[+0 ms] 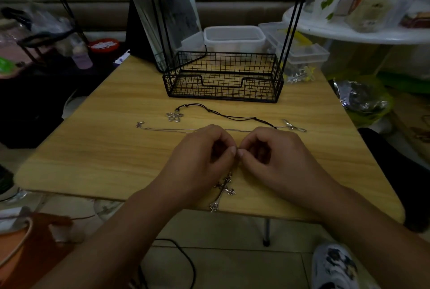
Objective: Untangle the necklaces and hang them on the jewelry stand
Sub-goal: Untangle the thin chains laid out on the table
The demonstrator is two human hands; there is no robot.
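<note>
Both hands meet at the middle of the table [97, 149], fingertips nearly touching. The left hand [204, 156] and the right hand [274, 156] each have thumb and forefinger curled in a pinch, and between them runs what looks like a fine chain; it is too thin to make out at the grip itself, but a cross pendant [224, 189] lies just below the fingers near the table's front edge, seemingly on that chain. So each grip appears to be grasping the chain, working at a knot or clasp.

Just beyond the knuckles a second thin silver chain [167, 129] lies stretched across the table, with a small charm at its left end. Past that lies a black cord [232, 116] carrying a flower pendant [174, 116] at its left; its right end runs close to a silver clasp-like piece [293, 125]. Whether cord and chain are crossed there I cannot tell.

Further back stands the stand [223, 79], a black wire basket with two tall uprights rising out of view; nothing hangs on what shows of it.

The step in hand looks like untangling, with hanging not yet begun. Next would call for easing the pinched strand loose with small pulls, not tugging hard, then lifting it clear of the others toward the stand.
</note>
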